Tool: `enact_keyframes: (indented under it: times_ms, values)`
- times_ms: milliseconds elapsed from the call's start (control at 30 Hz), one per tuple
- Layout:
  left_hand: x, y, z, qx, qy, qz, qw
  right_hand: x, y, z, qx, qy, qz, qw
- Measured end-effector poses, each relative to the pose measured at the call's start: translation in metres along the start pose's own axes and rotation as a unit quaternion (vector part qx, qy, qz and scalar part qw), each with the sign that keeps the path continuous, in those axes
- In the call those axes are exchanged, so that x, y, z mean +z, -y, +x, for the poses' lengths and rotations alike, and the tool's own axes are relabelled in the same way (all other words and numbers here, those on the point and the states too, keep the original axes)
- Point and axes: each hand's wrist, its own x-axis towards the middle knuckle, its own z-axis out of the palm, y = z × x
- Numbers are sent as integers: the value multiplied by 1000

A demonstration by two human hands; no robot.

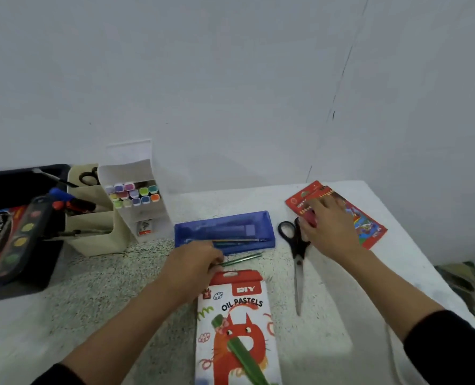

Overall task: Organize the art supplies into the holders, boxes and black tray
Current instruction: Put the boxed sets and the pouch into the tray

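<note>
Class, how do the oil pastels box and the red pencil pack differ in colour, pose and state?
The oil pastels box is mostly white with a red cat; the red pencil pack is mostly red. The box lies lengthwise toward the person; the pack lies slanted at the table's far right. The right hand rests on the pack; the left hand grips green pencils beside the box. Both lie flat.

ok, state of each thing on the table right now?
scissors: closed, flat
marker box: open, lid up
blue case: flat, filled
pastels box: closed, flat
pencil pack: flat, under right hand
left hand: grips green sticks
tray: partly filled
</note>
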Motion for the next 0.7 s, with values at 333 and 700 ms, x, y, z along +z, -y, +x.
enact_keyframes:
  times_ms: [333, 700]
  values:
    - [-22, -33, 9, -37, -20, -12, 999, -6, -54, 54, 117, 203, -3, 972]
    - [-18, -63, 54, -53, -70, -207, 974, -11, -67, 60, 64, 257, -23, 964]
